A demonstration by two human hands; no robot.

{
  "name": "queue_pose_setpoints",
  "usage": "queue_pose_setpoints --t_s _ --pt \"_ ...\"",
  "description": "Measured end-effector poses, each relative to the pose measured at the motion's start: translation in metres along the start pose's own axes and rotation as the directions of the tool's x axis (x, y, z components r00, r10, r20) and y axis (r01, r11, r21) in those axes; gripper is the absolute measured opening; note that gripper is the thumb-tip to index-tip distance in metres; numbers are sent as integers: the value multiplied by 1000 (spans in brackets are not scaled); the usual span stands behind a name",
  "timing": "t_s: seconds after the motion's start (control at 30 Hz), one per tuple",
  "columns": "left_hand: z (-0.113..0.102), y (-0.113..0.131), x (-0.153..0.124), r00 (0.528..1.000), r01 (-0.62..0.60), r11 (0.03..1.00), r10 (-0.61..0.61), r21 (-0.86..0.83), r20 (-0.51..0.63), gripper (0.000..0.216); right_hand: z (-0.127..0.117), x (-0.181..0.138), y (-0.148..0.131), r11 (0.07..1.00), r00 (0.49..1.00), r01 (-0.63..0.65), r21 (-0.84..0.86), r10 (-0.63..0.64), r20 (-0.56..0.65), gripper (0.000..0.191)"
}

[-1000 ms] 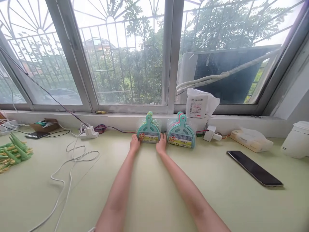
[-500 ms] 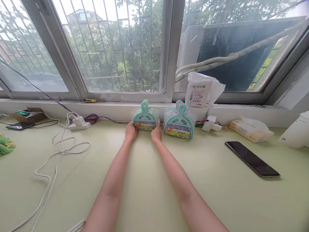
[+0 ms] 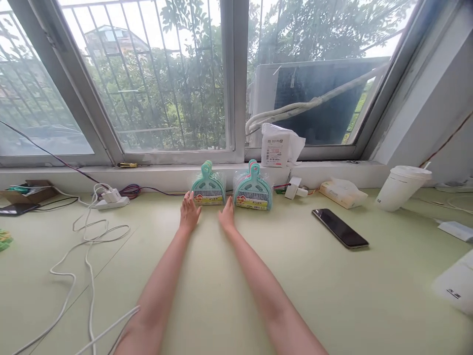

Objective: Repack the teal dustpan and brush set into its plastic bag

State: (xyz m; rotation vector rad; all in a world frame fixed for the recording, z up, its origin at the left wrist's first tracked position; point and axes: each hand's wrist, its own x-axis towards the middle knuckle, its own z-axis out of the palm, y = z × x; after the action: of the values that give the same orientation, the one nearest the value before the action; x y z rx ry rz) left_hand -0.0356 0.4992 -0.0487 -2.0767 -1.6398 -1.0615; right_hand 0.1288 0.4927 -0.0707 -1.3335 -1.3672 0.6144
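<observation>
Two stacks of turquoise dustpan-and-brush sets in clear wrapping stand upright against the wall under the window. My left hand (image 3: 189,213) is at the lower left of the left stack of dustpan sets (image 3: 208,185), its fingers apart and nothing in it. Just in front of the gap between the stacks, my right hand (image 3: 226,215) has its fingers stretched out and holds nothing. Beside it, on the right, is the other stack of dustpan sets (image 3: 253,189), with pink showing behind its front piece. Whether either hand's fingertips still touch the wrapping I cannot tell.
On the right lie a black phone (image 3: 340,228), a tissue pack (image 3: 343,192) and a white lidded cup (image 3: 402,187). White cables (image 3: 92,236) run across the left side from a power strip (image 3: 113,201). A screwdriver (image 3: 127,165) and a white package (image 3: 278,146) rest on the sill.
Both hands have drawn back slightly from the sides of the left stack, and the left fingers have spread. The view has turned to the right, bringing the lidded cup into sight.
</observation>
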Motion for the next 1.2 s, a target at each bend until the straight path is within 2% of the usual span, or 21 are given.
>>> queue_pose_setpoints --t_s 0.1,0.17,0.2,0.27,0.33,0.4,0.43,0.47,0.53,0.6,0.7,0.87,0.97,1.03,1.1,1.13,1.2 --pt "-11 9 -13 1000 -6 1000 6 4 24 65 -13 -25 -7 999 996 50 -7 -49 68 76" --pt "-18 15 -22 999 -19 1000 19 6 38 64 -28 -39 -13 993 993 114 -21 -113 39 62" --pt "-20 18 -26 999 -25 1000 25 7 48 62 -38 -44 -16 990 990 135 -38 -136 -24 57" --pt "-25 22 -34 996 -32 999 31 6 80 60 -64 -47 -16 991 964 107 -80 -123 -236 51" --pt "-28 26 -41 993 -28 1000 28 0 117 58 -96 -39 -7 996 881 -27 -85 -17 -473 51" --pt "-31 28 -47 989 -18 1000 19 -8 147 55 -130 -26 10 983 798 -173 -54 108 -593 54" --pt "-32 29 -50 987 -11 1000 13 -9 159 53 -146 -18 20 972 798 -231 -49 161 -581 53" --pt "-33 30 -52 986 -4 1000 6 -8 169 51 -160 -12 31 969 833 -235 -78 159 -529 51" --pt "-34 31 -54 982 9 1000 -9 3 188 48 -182 -2 49 970 903 -209 -127 141 -406 49" --pt "-36 32 -56 979 19 1000 -21 12 203 46 -194 0 60 970 943 -172 -170 112 -313 40" --pt "-40 34 -59 971 43 999 -43 6 235 42 -195 -5 63 962 965 -120 -245 55 -256 31" --pt "-50 43 -72 953 92 996 -85 -11 290 36 -190 -11 52 942 982 -149 -300 106 -156 44" --pt "-58 52 -82 947 105 994 -92 -26 308 33 -193 -15 46 944 988 -130 -304 99 -116 45" --pt "-64 58 -88 947 119 988 -84 -97 309 32 -196 -23 42 954 991 -121 -274 98 -95 45" --pt "-68 65 -93 947 183 955 -107 -234 304 33 -199 -37 39 964 993 -109 -244 91 -80 45" --pt "-70 70 -94 941 240 916 -138 -322 309 36 -201 -46 37 968 994 -94 -232 80 -68 46" --pt "-74 82 -97 904 384 779 -209 -496 372 47 -204 -66 34 977 999 -41 -211 39 -11 46"
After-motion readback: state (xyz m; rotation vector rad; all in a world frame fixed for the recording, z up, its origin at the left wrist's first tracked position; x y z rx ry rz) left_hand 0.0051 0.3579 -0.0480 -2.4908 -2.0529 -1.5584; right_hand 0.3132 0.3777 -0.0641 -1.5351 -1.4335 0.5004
